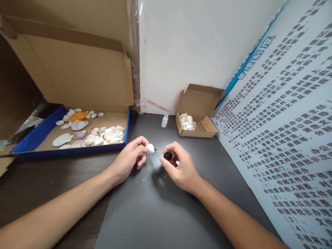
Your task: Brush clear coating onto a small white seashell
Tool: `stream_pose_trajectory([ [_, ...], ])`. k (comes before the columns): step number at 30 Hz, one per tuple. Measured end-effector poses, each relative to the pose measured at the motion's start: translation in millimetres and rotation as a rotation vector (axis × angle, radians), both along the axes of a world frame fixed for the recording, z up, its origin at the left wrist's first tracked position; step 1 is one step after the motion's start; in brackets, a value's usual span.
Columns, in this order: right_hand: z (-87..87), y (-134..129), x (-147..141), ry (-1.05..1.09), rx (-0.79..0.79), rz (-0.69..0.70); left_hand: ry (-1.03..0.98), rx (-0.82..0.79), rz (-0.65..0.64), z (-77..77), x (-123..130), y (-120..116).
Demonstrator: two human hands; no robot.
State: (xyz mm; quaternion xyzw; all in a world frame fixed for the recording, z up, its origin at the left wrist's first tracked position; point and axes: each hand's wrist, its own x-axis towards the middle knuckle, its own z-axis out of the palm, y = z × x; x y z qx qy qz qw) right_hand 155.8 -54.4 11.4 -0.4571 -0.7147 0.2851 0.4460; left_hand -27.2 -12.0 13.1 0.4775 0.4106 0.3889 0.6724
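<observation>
Between thumb and fingertips, my left hand pinches a small white seashell above the grey mat. My right hand grips a black bottle cap from the side. A thin dark brush tip reaches from the cap's side toward the shell's right edge; whether it touches the shell I cannot tell. Behind both hands a small white bottle stands upright on the mat, with no black cap on it.
At left, a blue-edged cardboard box lies open with many seashells and an orange shell. A smaller open box at back right holds more shells. A printed panel borders the right side; a white board stands behind.
</observation>
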Motion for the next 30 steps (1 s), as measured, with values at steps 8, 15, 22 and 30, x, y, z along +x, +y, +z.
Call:
stream_pose_trajectory([
  [8, -1.3, -0.7, 0.2, -0.025, 0.008, 0.033, 0.013, 0.041, -0.056, -3.7, 0.4, 0.2],
  [15, 0.2, -1.4, -0.6, -0.02, 0.041, 0.021, 0.086, 0.109, -0.065, -2.8, -0.5, -0.1],
  [22, 1.4, -1.2, -0.5, -0.022, 0.067, 0.015, 0.109, 0.116, -0.056, -2.6, -0.5, 0.6],
  [30, 0.6, -0.3, 0.6, -0.024, 0.067, 0.007, 0.083, 0.083, -0.01, -3.0, -0.7, 0.6],
])
